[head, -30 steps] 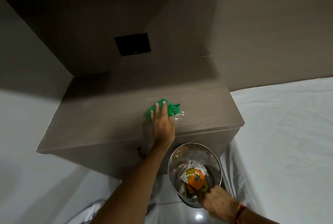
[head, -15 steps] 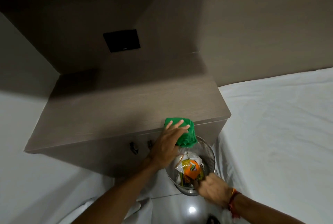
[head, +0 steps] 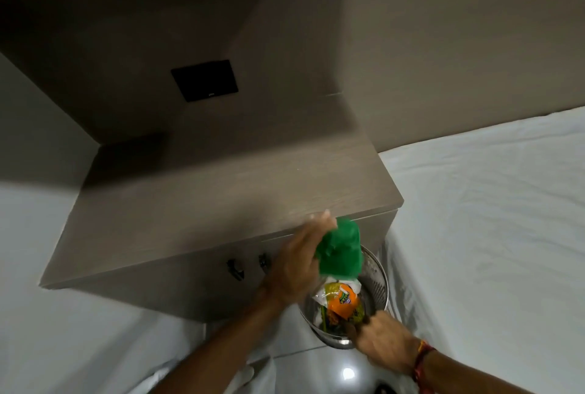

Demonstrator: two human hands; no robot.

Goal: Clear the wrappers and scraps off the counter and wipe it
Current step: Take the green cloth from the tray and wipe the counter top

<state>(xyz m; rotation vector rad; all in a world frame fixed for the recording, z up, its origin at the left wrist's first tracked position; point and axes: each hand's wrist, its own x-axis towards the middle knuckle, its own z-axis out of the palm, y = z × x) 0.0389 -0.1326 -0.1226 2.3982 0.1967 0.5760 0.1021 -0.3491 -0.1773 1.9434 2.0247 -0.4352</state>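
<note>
My left hand [head: 299, 262] holds a green cloth [head: 342, 251] just past the front right edge of the grey-brown wooden counter [head: 221, 200], hanging over a round metal mesh bin [head: 378, 279]. The hand and cloth are blurred. Inside the bin lie an orange and white wrapper [head: 342, 298] and other scraps. My right hand [head: 384, 344], with a red thread on the wrist, grips the bin's near rim. The counter top shows nothing lying on it.
A black square plate [head: 205, 80] sits on the wall panel behind the counter. Two small metal handles [head: 248, 264] are on the counter's front. A white-sheeted bed [head: 493, 235] fills the right side. More white surface lies at the left, glossy floor below.
My left hand swept the green cloth from the middle of the counter to its front right edge and off it, over the bin. My right hand kept hold of the bin.
</note>
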